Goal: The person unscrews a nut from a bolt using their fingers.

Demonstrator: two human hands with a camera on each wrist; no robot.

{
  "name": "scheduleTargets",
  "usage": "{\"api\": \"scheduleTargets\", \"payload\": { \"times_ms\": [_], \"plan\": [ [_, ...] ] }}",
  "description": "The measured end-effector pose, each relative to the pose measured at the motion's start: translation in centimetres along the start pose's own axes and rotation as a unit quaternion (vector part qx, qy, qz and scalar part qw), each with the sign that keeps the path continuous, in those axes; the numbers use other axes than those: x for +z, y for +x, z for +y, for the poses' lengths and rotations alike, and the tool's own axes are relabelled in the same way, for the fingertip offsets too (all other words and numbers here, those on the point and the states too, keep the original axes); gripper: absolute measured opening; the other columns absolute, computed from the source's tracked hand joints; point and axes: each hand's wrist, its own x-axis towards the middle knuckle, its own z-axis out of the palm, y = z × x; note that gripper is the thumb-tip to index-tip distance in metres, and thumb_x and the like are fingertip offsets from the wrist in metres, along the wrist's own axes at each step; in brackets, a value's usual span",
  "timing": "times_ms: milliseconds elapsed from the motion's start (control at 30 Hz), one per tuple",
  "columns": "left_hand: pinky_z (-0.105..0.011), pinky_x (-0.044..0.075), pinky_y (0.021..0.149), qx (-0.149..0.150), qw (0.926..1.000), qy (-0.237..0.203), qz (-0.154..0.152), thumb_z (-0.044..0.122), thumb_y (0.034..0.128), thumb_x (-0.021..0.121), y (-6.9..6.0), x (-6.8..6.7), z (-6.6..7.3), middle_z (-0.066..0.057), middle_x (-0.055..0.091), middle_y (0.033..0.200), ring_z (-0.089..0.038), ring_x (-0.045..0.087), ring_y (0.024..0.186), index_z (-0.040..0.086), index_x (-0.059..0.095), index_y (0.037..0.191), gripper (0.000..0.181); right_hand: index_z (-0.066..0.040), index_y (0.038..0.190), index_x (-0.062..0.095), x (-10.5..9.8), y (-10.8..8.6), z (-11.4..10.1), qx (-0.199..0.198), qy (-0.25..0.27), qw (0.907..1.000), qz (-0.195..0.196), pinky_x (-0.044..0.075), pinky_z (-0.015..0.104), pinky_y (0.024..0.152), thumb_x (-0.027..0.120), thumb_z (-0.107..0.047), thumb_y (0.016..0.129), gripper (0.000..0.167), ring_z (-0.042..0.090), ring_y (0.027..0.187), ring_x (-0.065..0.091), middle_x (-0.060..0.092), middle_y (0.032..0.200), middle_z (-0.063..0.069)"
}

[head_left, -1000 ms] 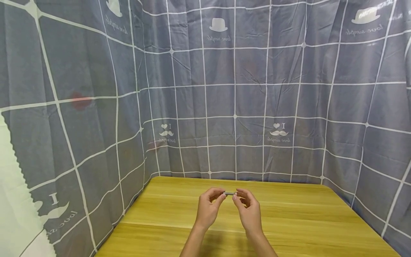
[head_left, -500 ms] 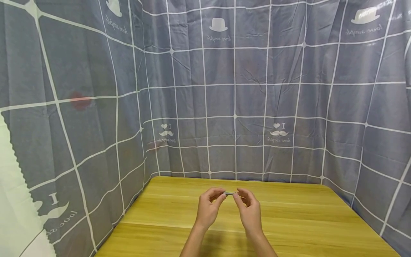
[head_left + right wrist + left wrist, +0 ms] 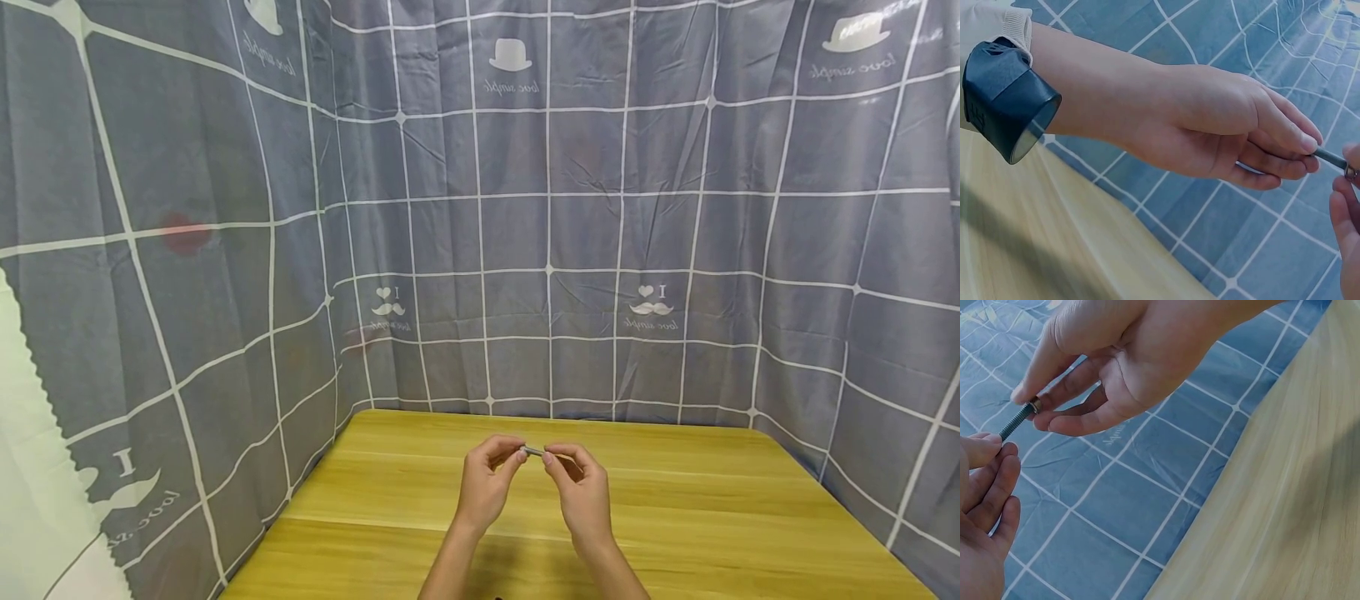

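Note:
A small grey metal bolt (image 3: 533, 451) is held in the air above the table, between both hands. Thumb and fingers of my left hand (image 3: 483, 483) pinch its thicker end, where a shiny metal collar (image 3: 1036, 405) shows; whether that is a head or a nut I cannot tell. From the other side my right hand (image 3: 585, 492) pinches the threaded end, whose tip is hidden by the fingertips. In the left wrist view the bare thread (image 3: 1016, 422) runs between the two sets of fingertips. The right wrist view shows the same shaft (image 3: 1331, 157) leaving the right thumb.
Beneath the hands lies a yellow wood-grain table (image 3: 712, 517). A grey curtain (image 3: 585, 233) with white grid lines surrounds its back and sides. Pale cloth (image 3: 37, 467) hangs at the left edge. A dark wrist device (image 3: 1007, 100) is strapped over the right sleeve.
My right fingertips have moved slightly left along the bolt, covering its right end, which showed a bright piece a second ago. The bolt now slants a little down to the right.

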Motion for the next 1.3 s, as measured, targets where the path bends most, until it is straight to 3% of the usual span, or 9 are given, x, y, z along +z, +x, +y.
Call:
{"api": "scheduleTargets", "payload": {
  "times_ms": [167,267,467,633,833,1067,1300],
  "plan": [
    [-0.035,0.055,0.092,-0.021,0.9998,-0.001,-0.005,0.006,0.0971,0.072,-0.04,0.04,0.07,-0.009,0.076,0.1,-0.025,0.073,0.095,0.003,0.074,0.108,0.011,0.006,0.129,0.06,-0.16,0.0,-0.21,0.018,0.017,0.9997,-0.002,0.051,0.023,0.095,0.066,0.004,0.099,0.031,0.017,0.115,0.063,0.058,0.134,0.019],
    [-0.035,0.054,0.094,-0.03,0.9995,-0.002,-0.005,0.006,0.0972,0.072,-0.06,0.05,0.22,-0.007,0.076,0.101,-0.023,0.072,0.096,0.004,0.074,0.108,0.011,0.005,0.135,0.057,-0.2,0.0,-0.37,0.042,0.023,0.9988,0.002,0.052,0.022,0.093,0.067,0.001,0.099,0.037,0.016,0.111,0.065,0.054,0.138,0.019],
    [-0.036,0.054,0.095,-0.029,0.9996,0.0,-0.001,0.006,0.0968,0.073,-0.02,0.01,0.22,-0.007,0.076,0.101,-0.025,0.073,0.096,0.004,0.074,0.107,0.011,0.008,0.119,0.066,-0.11,0.07,-0.4,0.046,0.015,0.9987,0.016,0.055,0.025,0.081,0.072,-0.001,0.097,0.024,0.015,0.087,0.068,0.064,0.115,0.02],
    [-0.035,0.054,0.094,-0.025,0.9997,-0.001,-0.001,0.006,0.0968,0.072,-0.04,-0.03,0.22,-0.008,0.076,0.101,-0.025,0.073,0.096,0.004,0.074,0.107,0.011,0.007,0.124,0.065,-0.12,0.02,-0.49,0.044,0.013,0.9989,0.01,0.055,0.024,0.084,0.07,0.002,0.097,0.027,0.017,0.095,0.068,0.063,0.121,0.018],
    [-0.035,0.054,0.095,-0.022,0.9998,-0.001,0.0,0.006,0.097,0.072,-0.07,-0.06,0.27,-0.008,0.076,0.1,-0.025,0.073,0.095,0.002,0.074,0.106,0.01,0.003,0.124,0.066,-0.07,-0.02,-0.53,0.05,-0.032,0.9982,0.008,0.056,0.028,0.083,0.071,-0.016,0.101,0.03,0.02,0.096,0.066,0.067,0.117,0.015],
    [-0.035,0.054,0.094,-0.022,0.9997,-0.006,0.003,0.005,0.0969,0.072,-0.07,-0.06,0.18,-0.008,0.076,0.1,-0.025,0.073,0.095,0.001,0.074,0.107,0.011,0.001,0.132,0.063,-0.06,-0.07,-0.59,0.053,-0.038,0.9978,-0.008,0.053,0.025,0.084,0.069,-0.01,0.101,0.034,0.025,0.103,0.063,0.064,0.122,0.017],
    [-0.035,0.055,0.092,-0.011,0.9999,-0.005,0.005,0.004,0.0966,0.072,-0.02,-0.07,0.1,-0.011,0.076,0.099,-0.028,0.073,0.093,0.0,0.074,0.106,0.01,0.003,0.122,0.069,-0.06,-0.01,-0.49,0.046,-0.052,0.9975,0.011,0.054,0.027,0.084,0.067,-0.011,0.103,0.024,0.021,0.101,0.063,0.07,0.114,0.014]
  ]
}}
